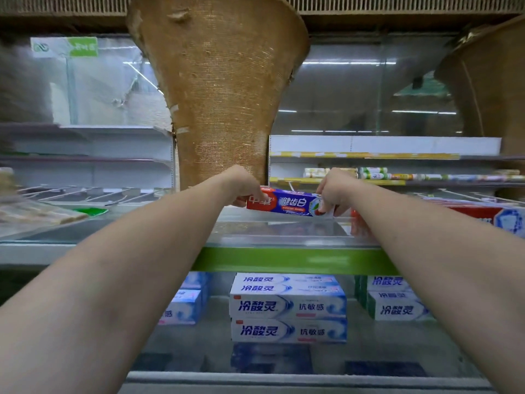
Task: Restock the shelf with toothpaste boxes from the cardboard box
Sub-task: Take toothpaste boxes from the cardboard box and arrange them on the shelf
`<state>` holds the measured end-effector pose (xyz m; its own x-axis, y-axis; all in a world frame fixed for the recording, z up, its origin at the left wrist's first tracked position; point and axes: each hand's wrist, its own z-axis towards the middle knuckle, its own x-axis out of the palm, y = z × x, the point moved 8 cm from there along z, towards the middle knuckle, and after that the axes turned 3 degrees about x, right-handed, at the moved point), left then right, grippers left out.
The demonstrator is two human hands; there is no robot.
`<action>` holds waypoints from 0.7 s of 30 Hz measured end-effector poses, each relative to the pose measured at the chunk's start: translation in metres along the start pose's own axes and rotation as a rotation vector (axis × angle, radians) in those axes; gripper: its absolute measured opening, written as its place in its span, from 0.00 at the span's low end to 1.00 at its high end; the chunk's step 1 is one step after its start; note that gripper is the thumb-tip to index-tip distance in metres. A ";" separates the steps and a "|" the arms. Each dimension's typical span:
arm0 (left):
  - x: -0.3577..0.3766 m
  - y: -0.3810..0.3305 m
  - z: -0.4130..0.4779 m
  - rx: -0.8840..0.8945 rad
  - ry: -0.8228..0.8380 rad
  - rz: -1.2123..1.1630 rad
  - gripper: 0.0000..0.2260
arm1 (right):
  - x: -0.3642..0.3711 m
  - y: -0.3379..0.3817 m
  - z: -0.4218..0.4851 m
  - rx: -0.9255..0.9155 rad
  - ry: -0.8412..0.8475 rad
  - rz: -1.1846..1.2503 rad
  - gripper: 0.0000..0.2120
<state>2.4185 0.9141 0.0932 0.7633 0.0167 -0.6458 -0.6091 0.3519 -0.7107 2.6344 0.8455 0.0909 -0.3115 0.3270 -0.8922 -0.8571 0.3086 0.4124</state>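
Head view, shop aisle: grips one red-and-blue toothpaste box (287, 205) at both ends, fingers of left hand (242, 184) and right hand (335, 188) curled round it, just above the glass upper shelf (264, 233), left of red boxes (468, 218) already standing there. Leaves, by the look of it, much of that shelf to fill.

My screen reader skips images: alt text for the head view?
The left hand and right hand hold a red and blue toothpaste box by its ends at a glass shelf. White toothpaste boxes are stacked on the shelf below.
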 end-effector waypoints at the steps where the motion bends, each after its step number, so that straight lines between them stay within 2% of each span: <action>1: 0.004 0.001 0.003 -0.010 0.025 -0.021 0.18 | -0.002 -0.001 0.004 -0.004 -0.052 -0.001 0.21; 3: 0.012 0.003 0.006 -0.024 0.094 -0.078 0.19 | -0.006 -0.004 0.009 -0.005 -0.108 0.069 0.17; 6: 0.016 0.003 0.003 -0.032 0.177 -0.168 0.24 | -0.003 -0.007 0.005 0.014 -0.067 0.144 0.13; 11: 0.022 0.003 -0.005 -0.061 0.286 -0.166 0.33 | 0.006 -0.002 -0.004 0.014 0.039 0.212 0.19; 14: 0.024 0.000 -0.005 -0.036 0.276 0.000 0.35 | 0.004 -0.003 -0.004 -0.003 0.009 0.216 0.22; 18: 0.011 -0.006 -0.004 0.072 0.054 0.361 0.32 | -0.021 0.003 -0.007 -0.074 -0.233 0.052 0.25; 21: 0.000 -0.003 -0.001 0.093 -0.031 0.594 0.38 | -0.024 0.013 -0.016 -0.114 -0.239 -0.054 0.25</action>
<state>2.4205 0.9118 0.0950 0.3045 0.2625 -0.9156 -0.9131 0.3539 -0.2022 2.6237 0.8272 0.1148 -0.1704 0.5184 -0.8380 -0.9148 0.2329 0.3300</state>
